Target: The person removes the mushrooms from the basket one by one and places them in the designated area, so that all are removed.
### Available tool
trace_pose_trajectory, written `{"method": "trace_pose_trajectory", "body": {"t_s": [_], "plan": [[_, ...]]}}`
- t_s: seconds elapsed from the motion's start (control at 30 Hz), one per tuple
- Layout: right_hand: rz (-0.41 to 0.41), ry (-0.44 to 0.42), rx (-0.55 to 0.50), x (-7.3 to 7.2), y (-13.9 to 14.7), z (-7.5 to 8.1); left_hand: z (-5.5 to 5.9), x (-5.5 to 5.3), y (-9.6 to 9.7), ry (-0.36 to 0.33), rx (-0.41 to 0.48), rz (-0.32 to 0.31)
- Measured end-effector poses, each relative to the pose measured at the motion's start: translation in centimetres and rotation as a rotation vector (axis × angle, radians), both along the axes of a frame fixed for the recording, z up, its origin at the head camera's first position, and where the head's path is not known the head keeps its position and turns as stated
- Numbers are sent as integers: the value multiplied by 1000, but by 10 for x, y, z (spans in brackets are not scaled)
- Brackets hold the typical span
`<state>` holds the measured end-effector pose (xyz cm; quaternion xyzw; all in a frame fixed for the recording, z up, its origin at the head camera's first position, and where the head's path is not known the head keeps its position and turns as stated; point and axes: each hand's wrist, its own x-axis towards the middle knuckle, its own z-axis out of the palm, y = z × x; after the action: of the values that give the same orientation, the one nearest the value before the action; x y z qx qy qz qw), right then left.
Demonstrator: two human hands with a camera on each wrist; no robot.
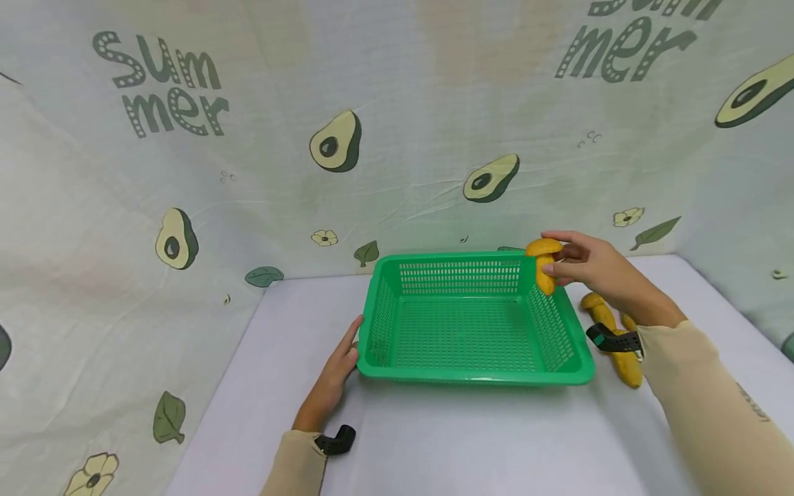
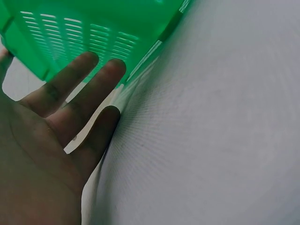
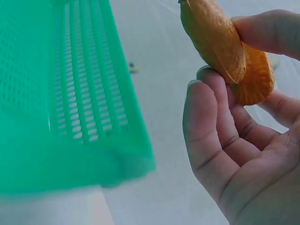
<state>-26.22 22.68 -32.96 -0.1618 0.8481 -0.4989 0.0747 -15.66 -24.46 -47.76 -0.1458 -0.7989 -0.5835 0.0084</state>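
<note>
A green plastic basket (image 1: pixel 465 375) with slotted sides stands on the table, with nothing in it. My right hand (image 1: pixel 586 260) pinches an orange-yellow mushroom (image 1: pixel 544 258) between thumb and fingers, cap up, over the basket's right rim. In the right wrist view the mushroom (image 3: pixel 215 40) shows its stem and ribbed cap underside, held apart from the basket wall. My left hand (image 1: pixel 338 362) rests against the basket's left side; in the left wrist view its fingers (image 2: pixel 89 93) are spread and fairly straight beside the slotted wall.
More yellow mushrooms (image 1: pixel 626 368) lie on the white table right of the basket, partly hidden under my right wrist. A cloth (image 1: pixel 409 138) printed with avocados and leaves hangs behind and beside the table. Each wrist wears a black band (image 1: pixel 337 441).
</note>
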Motion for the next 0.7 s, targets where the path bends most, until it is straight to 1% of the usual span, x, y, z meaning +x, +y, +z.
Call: {"method": "trace_pose_trajectory", "body": {"t_s": [0.17, 0.4, 0.63, 0.7], "plan": [[-70, 9, 51, 11, 25, -13, 0, -1, 1, 14, -23, 8], [-114, 16, 101, 19, 47, -25, 2, -2, 1, 30, -13, 17], [-138, -16, 150, 30, 71, -41, 3, -1, 0, 46, -23, 29], [-148, -21, 151, 32, 78, -46, 3, -1, -1, 50, -17, 22]]}}
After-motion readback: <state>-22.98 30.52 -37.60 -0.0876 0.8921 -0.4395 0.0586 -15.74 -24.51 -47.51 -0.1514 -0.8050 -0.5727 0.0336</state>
